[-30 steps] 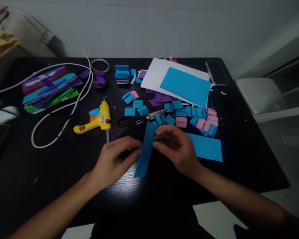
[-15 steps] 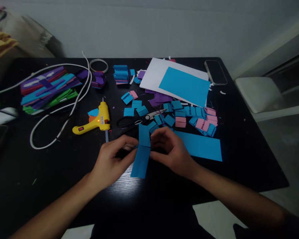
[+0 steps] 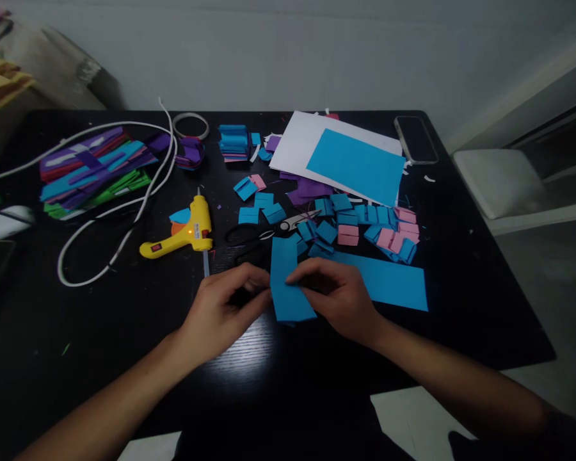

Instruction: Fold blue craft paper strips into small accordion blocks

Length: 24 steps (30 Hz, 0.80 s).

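Observation:
A creased blue paper strip is held upright above the table's front part, between both hands. My left hand pinches its left edge. My right hand grips the right side, fingertips on the paper's face near the crease. Behind the strip lie black-handled scissors, partly covered by it. A larger blue paper sheet lies flat beyond my right hand. Several small folded blue paper pieces and pink paper pieces are scattered just behind my hands.
A yellow glue gun with its light on lies left of the scissors. A white cable loops across the left side. Bundled paper strips, a white sheet and a phone lie farther back. A white mouse sits far left.
The blue strip has turned so its lower part now angles rightward and shows a wider face. My right fingers have moved onto its front; the left hand has barely shifted.

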### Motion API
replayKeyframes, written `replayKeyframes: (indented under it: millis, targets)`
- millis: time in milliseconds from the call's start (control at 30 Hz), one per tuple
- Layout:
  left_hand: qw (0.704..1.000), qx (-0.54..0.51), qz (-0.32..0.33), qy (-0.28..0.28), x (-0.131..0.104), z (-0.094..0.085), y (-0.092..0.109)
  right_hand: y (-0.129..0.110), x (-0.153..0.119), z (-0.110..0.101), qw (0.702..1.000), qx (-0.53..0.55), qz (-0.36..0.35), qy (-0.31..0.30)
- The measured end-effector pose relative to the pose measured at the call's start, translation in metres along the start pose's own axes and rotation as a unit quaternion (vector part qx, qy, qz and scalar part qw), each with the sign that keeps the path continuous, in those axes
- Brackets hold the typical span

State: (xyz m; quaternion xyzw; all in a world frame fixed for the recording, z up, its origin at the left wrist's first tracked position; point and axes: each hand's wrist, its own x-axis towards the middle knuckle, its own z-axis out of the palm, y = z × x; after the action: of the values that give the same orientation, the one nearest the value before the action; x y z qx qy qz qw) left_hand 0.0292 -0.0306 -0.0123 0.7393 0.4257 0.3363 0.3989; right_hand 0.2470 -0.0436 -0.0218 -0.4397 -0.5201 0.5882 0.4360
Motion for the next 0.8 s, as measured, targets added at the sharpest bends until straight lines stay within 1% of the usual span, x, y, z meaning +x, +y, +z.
replayKeyframes:
  millis: [200,267,367,467,600,800]
  targets:
    - [0.999,-0.027,-0.025,0.033,-0.0031,0.0026,-0.0007,-0.0017,0.0017,-0.0009,1.000,-0.020,-0.012,0.013]
    - [0.999,-0.027,-0.012,0.032,-0.0039,0.0023,-0.0011,-0.0020,0.0019,-0.0013,0.999,-0.027,-0.015,0.009]
    - [0.999,-0.009,0.025,0.019,-0.0038,0.0008,-0.0014,-0.0016,0.0014,-0.0019,0.999,-0.044,-0.030,0.005]
    - [0.999,0.008,0.048,0.014,-0.0027,-0.0005,-0.0011,-0.0010,0.0006,-0.0020,0.999,-0.034,-0.026,-0.001]
    - [0.998,0.008,0.051,0.029,-0.0015,-0.0009,0.0006,-0.0013,-0.0004,-0.0015,1.000,-0.001,-0.003,-0.004]
    - [0.999,0.003,0.041,0.035,-0.0009,-0.0012,0.0032,-0.0029,-0.0001,-0.0005,1.000,-0.027,0.001,0.013]
